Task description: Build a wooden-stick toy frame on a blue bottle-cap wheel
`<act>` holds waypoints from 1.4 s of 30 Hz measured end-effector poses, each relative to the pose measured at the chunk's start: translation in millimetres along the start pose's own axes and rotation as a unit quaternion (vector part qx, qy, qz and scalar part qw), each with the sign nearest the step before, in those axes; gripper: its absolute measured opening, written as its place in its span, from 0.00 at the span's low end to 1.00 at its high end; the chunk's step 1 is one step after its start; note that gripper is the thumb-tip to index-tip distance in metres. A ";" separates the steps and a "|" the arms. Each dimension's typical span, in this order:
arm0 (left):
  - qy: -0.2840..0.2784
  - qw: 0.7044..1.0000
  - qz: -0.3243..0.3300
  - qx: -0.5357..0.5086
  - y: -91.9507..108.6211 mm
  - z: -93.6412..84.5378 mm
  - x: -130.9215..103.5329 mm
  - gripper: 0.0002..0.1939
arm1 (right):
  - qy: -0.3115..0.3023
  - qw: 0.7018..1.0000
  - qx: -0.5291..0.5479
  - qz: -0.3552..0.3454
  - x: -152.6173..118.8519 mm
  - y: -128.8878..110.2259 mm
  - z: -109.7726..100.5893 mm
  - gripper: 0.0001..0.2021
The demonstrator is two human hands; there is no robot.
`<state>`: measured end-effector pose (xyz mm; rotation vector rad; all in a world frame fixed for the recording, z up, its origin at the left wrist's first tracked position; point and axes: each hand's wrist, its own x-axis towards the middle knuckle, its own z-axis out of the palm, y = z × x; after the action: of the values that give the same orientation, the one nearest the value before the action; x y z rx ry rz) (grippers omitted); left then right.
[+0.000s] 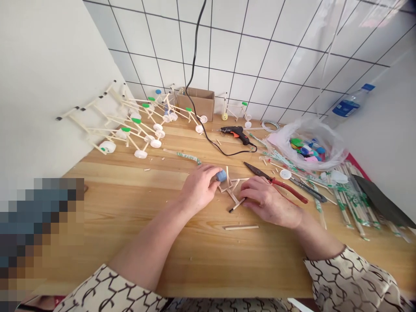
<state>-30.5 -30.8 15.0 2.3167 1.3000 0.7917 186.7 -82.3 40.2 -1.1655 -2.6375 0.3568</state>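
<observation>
Between my hands is a small frame of thin wooden sticks (233,197), with a black tip on the handlebar-like crosspiece at its near end. My left hand (199,186) pinches a blue bottle cap (221,175) against the frame's left side. My right hand (264,199) is closed on the right end of the near crosspiece; its fingertips partly hide that end. A loose wooden stick (242,227) lies on the table just in front of the frame. Beyond my right hand are red-handled pliers (276,182).
Several finished stick tricycles (130,121) stand at the back left. A black glue gun (235,133) lies mid-table, its cord rising up the wall. At right are a plastic bag of caps (308,147), a white cap (285,174), wrapped sticks (354,199) and a bottle (349,104).
</observation>
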 end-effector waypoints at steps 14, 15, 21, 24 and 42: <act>-0.002 1.000 -0.001 -0.008 0.5 0.9 0.0 0.16 | 0.012 1.000 -0.006 0.001 2.0 -2.4 1.7 0.08; -0.001 1.000 -0.001 -0.008 0.7 0.7 0.0 0.16 | 0.013 1.000 -0.007 0.002 2.0 -2.3 2.1 0.08; -0.002 1.000 -0.002 -0.009 1.5 0.2 0.1 0.16 | 0.013 1.000 -0.009 0.006 1.9 -1.5 3.0 0.09; -0.002 1.000 -0.002 -0.010 1.4 0.4 0.5 0.16 | 0.012 1.000 -0.011 0.005 2.0 -1.6 3.1 0.08; -0.008 1.000 -0.006 -0.008 1.4 -0.9 0.6 0.17 | 0.023 1.000 -0.013 -0.001 1.5 -1.8 4.0 0.08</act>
<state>-30.0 -31.0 16.6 2.2963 1.2942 0.7764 183.2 -82.8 37.2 -1.1648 -2.6112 0.2922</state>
